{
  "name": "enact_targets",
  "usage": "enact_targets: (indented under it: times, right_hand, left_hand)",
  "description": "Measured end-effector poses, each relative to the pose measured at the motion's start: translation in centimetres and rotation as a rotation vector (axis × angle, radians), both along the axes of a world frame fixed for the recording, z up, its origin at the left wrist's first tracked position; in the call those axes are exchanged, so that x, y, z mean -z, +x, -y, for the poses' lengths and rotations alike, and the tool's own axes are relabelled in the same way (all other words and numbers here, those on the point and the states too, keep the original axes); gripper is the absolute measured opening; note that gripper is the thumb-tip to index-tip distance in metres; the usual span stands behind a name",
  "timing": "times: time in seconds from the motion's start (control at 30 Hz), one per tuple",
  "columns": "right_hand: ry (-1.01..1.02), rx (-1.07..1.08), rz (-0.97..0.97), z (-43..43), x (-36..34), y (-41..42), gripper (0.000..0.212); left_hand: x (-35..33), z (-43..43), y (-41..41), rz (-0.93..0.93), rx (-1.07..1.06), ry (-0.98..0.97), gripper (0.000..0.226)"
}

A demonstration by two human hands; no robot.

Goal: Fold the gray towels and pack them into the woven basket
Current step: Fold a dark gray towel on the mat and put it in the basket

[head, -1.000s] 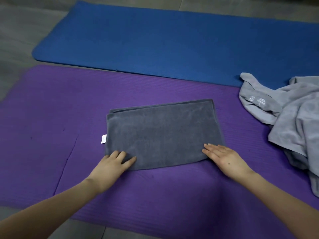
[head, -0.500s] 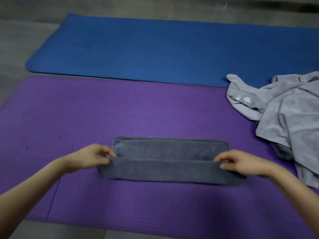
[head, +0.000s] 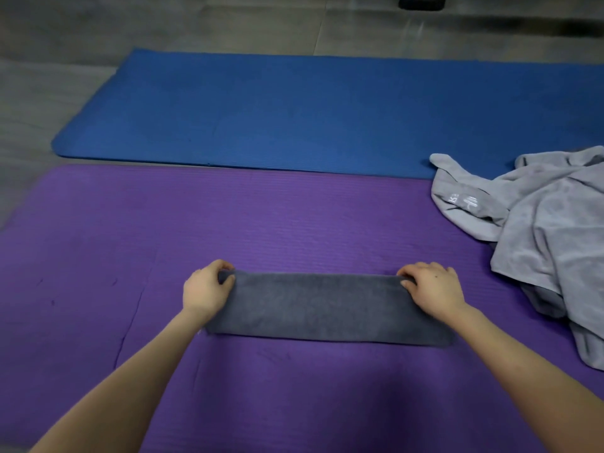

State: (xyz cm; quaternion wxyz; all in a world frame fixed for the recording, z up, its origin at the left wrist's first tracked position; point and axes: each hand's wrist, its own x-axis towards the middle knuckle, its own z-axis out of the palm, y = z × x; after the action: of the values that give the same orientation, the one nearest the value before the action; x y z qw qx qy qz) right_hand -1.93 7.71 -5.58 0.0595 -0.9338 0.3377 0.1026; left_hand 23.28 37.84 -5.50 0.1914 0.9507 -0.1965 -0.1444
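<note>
Two hands at work on the purple mat (head: pixel 98 256): my left hand (head: pixel 206 289) and right hand (head: pixel 431 289) each pinch a far corner of the dark gray towel (head: pixel 327 305), now a narrow strip. I judge another fold comes next. More towels (head: pixel 549 230) lie crumpled at right. No basket is in sight.

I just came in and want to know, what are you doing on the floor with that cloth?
A person is folding a dark gray towel on the purple mat. The left hand and right hand each pinch one far corner of it, now a long narrow strip. A crumpled pile of lighter gray towels waits on the right, lying partly on the blue mat. No basket is in view.
</note>
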Motion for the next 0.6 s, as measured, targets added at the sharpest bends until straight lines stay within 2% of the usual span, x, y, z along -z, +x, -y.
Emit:
enact_targets:
  times: [0.1, 0.17, 0.23, 0.3, 0.37, 0.43, 0.5, 0.6]
  right_hand:
    - [-0.036, 0.017, 0.03, -0.4, 0.9, -0.7, 0.032]
    - [-0.02, 0.034, -0.015, -0.2, 0.9, -1.2, 0.037]
    - [-0.031, 0.042, -0.073, 0.0, 0.7, -1.7, 0.038]
    - [-0.087, 0.046, -0.12, -0.1, 0.6, -2.1, 0.037]
    - [-0.139, 0.07, -0.145, -0.5, 0.6, -2.3, 0.037]
    - [-0.174, 0.103, -0.146, -1.0, 0.6, -2.6, 0.037]
    - [-0.183, 0.11, -0.12, -1.4, 0.6, -3.0, 0.036]
    - [-0.074, 0.112, -0.151, -1.6, 0.0, -3.6, 0.035]
  left_hand:
    - [0.2, -0.1, -1.3, 0.076, -0.1, 0.044, 0.037]
    - [-0.3, -0.8, -2.0, -0.016, -0.252, 0.074, 0.051]
    - [-0.6, -2.0, -2.4, -0.186, -0.328, 0.131, 0.058]
    - [-1.5, -2.7, -2.5, -0.399, -0.363, 0.053, 0.054]
    - [-2.5, -2.9, -2.5, -0.624, -0.387, -0.183, 0.03]
    - [-3.1, -2.7, -2.7, -0.755, -0.343, -0.239, 0.023]
    - [-2.8, -2.5, -2.4, -0.731, -0.3, -0.206, 0.018]
    - [-1.4, -1.2, -0.7, -0.536, -0.334, -0.226, 0.023]
